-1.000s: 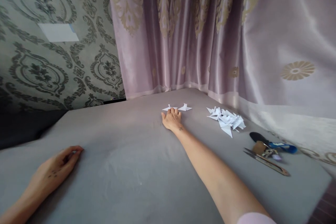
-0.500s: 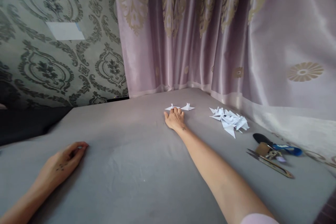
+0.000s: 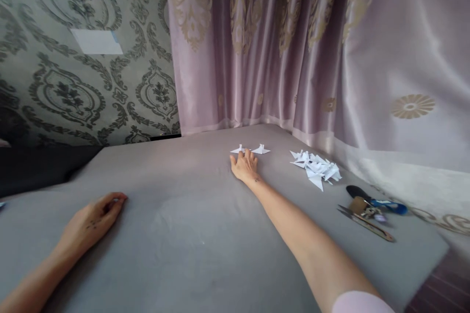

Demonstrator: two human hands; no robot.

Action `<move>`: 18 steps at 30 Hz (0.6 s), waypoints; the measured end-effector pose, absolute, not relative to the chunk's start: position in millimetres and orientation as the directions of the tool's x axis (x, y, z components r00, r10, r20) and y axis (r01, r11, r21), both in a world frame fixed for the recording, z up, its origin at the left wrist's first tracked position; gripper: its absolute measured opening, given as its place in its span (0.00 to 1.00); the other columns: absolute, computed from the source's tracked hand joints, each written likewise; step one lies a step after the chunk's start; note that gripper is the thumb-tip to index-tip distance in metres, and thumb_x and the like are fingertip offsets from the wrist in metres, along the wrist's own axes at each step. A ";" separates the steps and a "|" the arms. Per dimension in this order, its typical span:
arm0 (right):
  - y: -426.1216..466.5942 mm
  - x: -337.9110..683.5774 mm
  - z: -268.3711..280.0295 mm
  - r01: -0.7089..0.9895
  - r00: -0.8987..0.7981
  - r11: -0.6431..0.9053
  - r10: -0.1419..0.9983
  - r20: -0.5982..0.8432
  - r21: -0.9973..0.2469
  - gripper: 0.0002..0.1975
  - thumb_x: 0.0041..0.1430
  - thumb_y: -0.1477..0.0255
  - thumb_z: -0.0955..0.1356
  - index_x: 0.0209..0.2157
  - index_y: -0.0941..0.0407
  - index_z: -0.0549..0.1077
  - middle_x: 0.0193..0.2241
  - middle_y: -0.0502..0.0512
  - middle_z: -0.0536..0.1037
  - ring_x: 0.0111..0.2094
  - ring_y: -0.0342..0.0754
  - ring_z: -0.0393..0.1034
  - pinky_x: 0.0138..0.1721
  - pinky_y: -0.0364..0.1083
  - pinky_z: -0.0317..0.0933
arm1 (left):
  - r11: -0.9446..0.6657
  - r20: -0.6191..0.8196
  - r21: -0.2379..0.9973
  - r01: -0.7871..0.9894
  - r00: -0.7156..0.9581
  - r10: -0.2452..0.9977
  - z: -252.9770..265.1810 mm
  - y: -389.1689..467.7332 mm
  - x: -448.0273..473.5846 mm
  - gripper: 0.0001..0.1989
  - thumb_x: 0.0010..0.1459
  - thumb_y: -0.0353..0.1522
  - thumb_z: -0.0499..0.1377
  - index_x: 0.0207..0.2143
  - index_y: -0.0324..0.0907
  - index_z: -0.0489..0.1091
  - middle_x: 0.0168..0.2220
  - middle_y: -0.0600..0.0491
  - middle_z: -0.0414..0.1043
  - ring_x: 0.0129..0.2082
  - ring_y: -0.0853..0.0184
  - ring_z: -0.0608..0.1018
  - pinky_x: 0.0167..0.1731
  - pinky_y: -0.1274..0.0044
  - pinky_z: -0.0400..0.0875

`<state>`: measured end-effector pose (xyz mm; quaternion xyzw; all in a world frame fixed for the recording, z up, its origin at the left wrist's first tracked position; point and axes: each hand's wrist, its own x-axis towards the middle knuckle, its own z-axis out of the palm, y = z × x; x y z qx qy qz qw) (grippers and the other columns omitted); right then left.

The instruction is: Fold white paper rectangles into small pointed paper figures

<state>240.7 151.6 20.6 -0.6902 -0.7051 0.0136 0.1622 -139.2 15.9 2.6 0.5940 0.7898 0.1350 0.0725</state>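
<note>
Two small white folded paper cranes stand side by side at the far part of the grey-covered table [image 3: 183, 239]. My right hand [image 3: 245, 166] reaches out to the left paper crane [image 3: 238, 148], its thumb apart and its fingers spread at the crane's near side, partly covering it. Whether the fingertips touch the paper I cannot tell. Just right of my fingers is the right paper crane [image 3: 261, 149]. My left hand [image 3: 93, 220] rests on its side on the cover at the left, fingers curled and thumb against them, with nothing visible in it.
A pile of white paper cranes [image 3: 317, 168] lies to the right. Nearer are thread snips [image 3: 367, 224], a blue-and-black handled tool [image 3: 389, 204] and keys with a brown tag [image 3: 359, 205]. Black cloth [image 3: 44, 166] covers the left corner; a curtain [image 3: 257, 58] hangs behind.
The view has shifted slightly. My right hand's fingers have spread a little at the left crane. My left hand appears slightly farther up and right, still curled.
</note>
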 end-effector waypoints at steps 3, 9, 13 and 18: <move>123.3 241.3 31.4 0.966 -0.051 0.089 0.986 0.158 -0.244 0.26 0.66 0.61 0.54 0.54 0.65 0.67 0.58 0.72 0.61 0.57 0.63 0.56 0.53 0.56 0.53 | 0.244 0.029 0.275 0.930 -0.262 0.965 5.3 15.4 -135.9 0.24 0.58 0.46 0.39 0.45 0.47 0.67 0.34 0.52 0.77 0.37 0.58 0.79 0.34 0.75 0.67; 33.7 238.4 44.8 0.929 -0.280 0.291 0.957 0.078 -0.229 0.24 0.65 0.59 0.57 0.52 0.61 0.70 0.59 0.67 0.62 0.57 0.58 0.59 0.54 0.53 0.55 | 0.120 0.012 0.288 0.950 -0.129 0.992 18.0 18.0 -128.3 0.24 0.59 0.41 0.40 0.47 0.38 0.67 0.38 0.45 0.76 0.39 0.55 0.77 0.38 0.71 0.67; -7.5 228.2 40.4 0.867 -0.445 0.450 0.893 0.074 -0.216 0.24 0.65 0.59 0.58 0.53 0.60 0.69 0.59 0.66 0.62 0.56 0.57 0.60 0.55 0.52 0.54 | 0.014 0.037 0.337 0.941 -0.028 0.999 33.2 8.3 -116.8 0.22 0.58 0.35 0.45 0.47 0.36 0.70 0.43 0.41 0.75 0.45 0.54 0.75 0.47 0.68 0.65; -17.0 221.1 16.1 0.830 -0.517 0.548 0.827 0.220 -0.107 0.24 0.66 0.61 0.56 0.52 0.61 0.70 0.56 0.65 0.68 0.55 0.59 0.62 0.54 0.54 0.56 | -0.032 -0.016 0.452 0.891 0.044 0.999 52.7 -26.9 -118.1 0.13 0.53 0.34 0.57 0.39 0.45 0.78 0.42 0.49 0.78 0.46 0.59 0.76 0.48 0.76 0.66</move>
